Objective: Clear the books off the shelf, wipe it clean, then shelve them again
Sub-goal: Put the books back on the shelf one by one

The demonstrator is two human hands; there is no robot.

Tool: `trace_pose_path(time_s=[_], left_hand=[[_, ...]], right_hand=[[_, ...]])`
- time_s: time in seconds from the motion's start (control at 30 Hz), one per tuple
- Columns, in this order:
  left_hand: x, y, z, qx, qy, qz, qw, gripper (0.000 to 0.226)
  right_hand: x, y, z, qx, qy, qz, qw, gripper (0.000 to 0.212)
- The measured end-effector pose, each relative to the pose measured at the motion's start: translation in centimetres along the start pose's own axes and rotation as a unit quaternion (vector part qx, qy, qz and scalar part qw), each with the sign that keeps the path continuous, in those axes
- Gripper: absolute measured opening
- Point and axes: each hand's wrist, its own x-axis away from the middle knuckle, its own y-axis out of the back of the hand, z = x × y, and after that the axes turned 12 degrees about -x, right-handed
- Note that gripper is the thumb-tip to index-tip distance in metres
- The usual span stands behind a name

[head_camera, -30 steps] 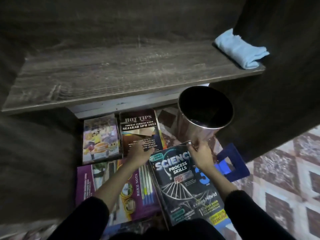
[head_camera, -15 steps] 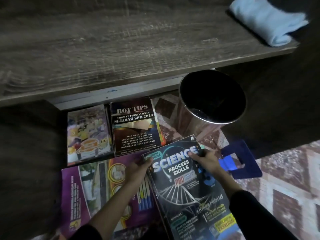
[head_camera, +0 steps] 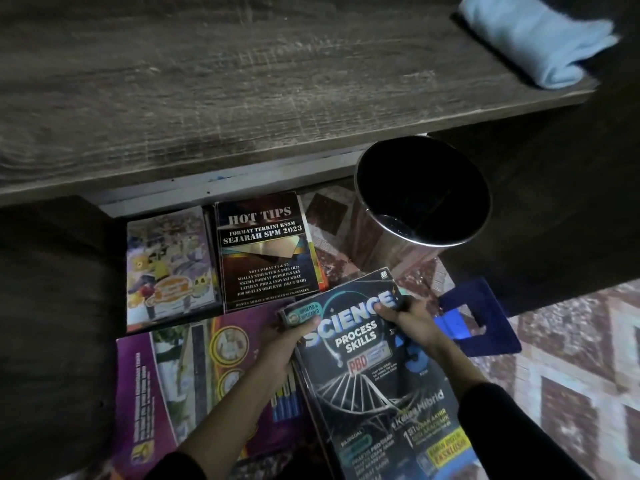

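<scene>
My left hand (head_camera: 284, 337) has shifted onto the Science book (head_camera: 363, 362) at lower centre; it and my right hand (head_camera: 412, 323) now pinch its top corners. The shelf (head_camera: 242, 81) above holds no books, so I judge reshelving begins.

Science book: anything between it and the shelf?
Nothing blocks it. The left hand and right hand grip the Science book at its top corners; the shelf above holds only a folded blue cloth at its right end. The metal bin stands just beyond, to the right.
</scene>
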Motion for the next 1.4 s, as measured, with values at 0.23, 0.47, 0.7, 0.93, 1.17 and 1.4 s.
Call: trace_pose_path(time_s=[0.23,0.47,0.7,0.93,1.17,1.4], left_hand=[[0.1,0.2,-0.3,0.071,0.026,0.044,0.996,0.042],[0.7,1.0,-0.6,0.137,0.060,0.060,0.987,0.042],[0.5,1.0,-0.4,0.149,0.068,0.045,0.985,0.037],[0.6,0.8,-0.3,0.152,0.075,0.039,0.985,0.028],[2.6,0.8,-2.1,0.138,0.064,0.071,0.986,0.036],[6.4,1.6,-6.7,0.108,-0.039,0.105,0.988,0.059]], right_hand=[[-0.3,0.7,0.0,-0.059,-0.013,0.012,0.998,0.108],[0.7,2.2,-0.5,-0.034,-0.029,0.049,0.998,0.069],[1.0,2.5,-0.3,0.050,-0.066,0.110,0.990,0.019],[1.9,1.7,-1.2,0.007,-0.046,0.102,0.994,0.078],[5.0,1.8,0.3,-0.020,0.002,0.049,0.999,0.044],[10.9,2.0,5.7,-0.071,0.120,0.032,0.990,0.025]])
